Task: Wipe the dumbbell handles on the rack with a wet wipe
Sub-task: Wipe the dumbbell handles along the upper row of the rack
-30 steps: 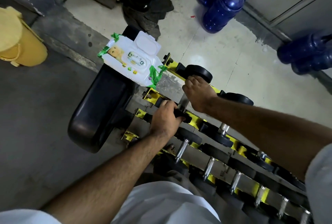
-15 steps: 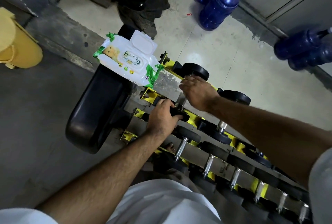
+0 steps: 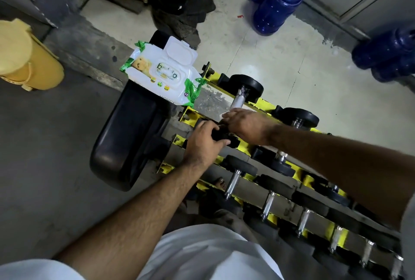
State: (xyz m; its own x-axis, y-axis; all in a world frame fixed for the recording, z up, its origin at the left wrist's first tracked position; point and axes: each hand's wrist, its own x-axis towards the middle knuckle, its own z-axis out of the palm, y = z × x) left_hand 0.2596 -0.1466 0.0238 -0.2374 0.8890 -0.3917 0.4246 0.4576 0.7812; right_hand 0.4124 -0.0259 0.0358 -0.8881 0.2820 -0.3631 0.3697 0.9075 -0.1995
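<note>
My left hand gripped the near black head of the end dumbbell on the yellow rack. My right hand closed round its handle at the near end; the wet wipe lay wrapped on the handle just beyond my fingers. I judged the wiping step under way. The next move called for another stroke along the handle, then the neighbouring dumbbell.

A yellow plastic bin stands on the floor's left edge; dark blue plastic water jugs cluster at its far edge.
</note>
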